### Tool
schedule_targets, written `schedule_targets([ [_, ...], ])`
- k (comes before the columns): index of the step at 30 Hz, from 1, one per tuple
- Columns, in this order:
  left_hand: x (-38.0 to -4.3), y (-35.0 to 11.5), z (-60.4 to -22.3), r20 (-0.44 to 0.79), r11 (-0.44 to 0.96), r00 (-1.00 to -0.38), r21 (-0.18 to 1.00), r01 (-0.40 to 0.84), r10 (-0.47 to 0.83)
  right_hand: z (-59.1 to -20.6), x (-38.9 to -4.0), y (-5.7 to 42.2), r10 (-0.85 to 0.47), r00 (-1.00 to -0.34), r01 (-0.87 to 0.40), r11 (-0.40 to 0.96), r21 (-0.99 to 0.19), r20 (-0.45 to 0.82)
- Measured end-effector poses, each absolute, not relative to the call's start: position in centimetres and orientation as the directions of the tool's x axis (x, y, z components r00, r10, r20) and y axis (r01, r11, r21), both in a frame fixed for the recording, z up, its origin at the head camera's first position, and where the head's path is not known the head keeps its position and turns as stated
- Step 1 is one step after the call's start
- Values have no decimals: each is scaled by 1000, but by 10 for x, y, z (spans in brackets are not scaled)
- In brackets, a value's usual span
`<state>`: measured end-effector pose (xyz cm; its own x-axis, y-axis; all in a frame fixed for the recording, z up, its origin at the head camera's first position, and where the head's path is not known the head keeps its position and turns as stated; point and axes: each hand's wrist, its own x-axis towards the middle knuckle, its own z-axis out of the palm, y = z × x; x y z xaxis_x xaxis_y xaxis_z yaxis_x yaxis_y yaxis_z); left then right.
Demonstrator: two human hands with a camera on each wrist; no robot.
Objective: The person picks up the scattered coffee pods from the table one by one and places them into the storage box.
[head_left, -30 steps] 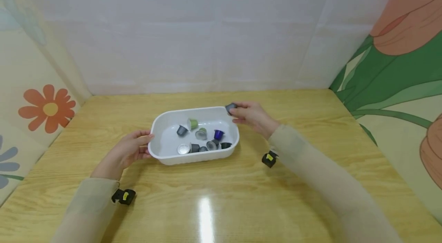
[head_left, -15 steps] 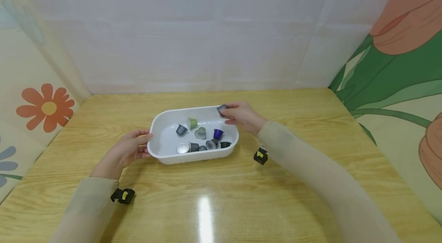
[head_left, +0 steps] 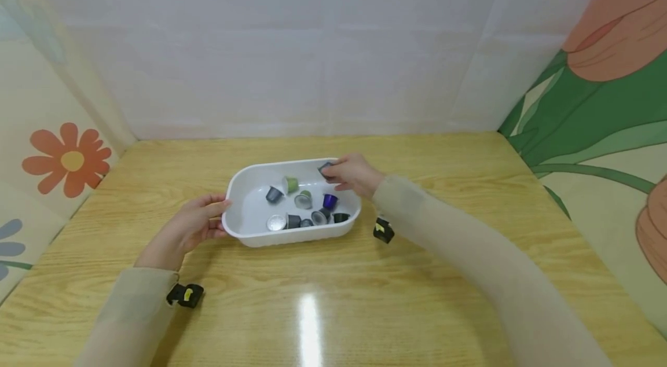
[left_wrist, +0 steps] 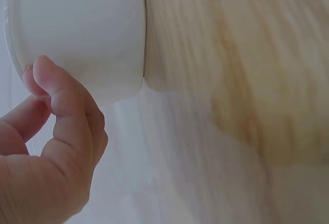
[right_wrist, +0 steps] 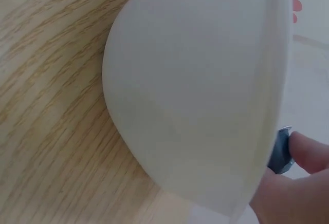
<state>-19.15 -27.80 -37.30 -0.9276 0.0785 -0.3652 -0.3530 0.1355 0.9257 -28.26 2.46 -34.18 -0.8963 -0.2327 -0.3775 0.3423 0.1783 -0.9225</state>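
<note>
A white oval-cornered plastic tub [head_left: 297,236] stands on the wooden table with several coffee capsules in it. My left hand [head_left: 191,223] pinches the tub's left end, thumb over the rim and the other fingers along the outer wall. Between the thumb and fingers of my right hand [head_left: 356,175] is a dark blue-grey coffee capsule [head_left: 325,171], over the back right part of the tub. The right wrist view shows this capsule [right_wrist: 280,153] beyond the rim, partly hidden by it. Inside lie a green capsule [head_left: 290,184], a purple capsule [head_left: 330,201] and a grey capsule [head_left: 274,194].
More grey and black capsules [head_left: 320,217] cluster by the tub's front wall. A white sheet [head_left: 323,54] hangs behind the wooden table [head_left: 250,309]. Flower-printed panels [head_left: 620,124] flank it, and a black wrist camera [head_left: 384,230] hangs below the right sleeve.
My right hand has moved left with the blue-grey capsule, from the tub's back right corner to over its inside. The left hand stays on the rim, and the other capsules lie as before.
</note>
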Motion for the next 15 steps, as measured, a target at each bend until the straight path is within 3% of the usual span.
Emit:
schedule_targets([
  [15,-192,-275,-372,-362,131,-928,928,-349,91,-345,-284,20,-213,-888,368,199,-908,-407],
])
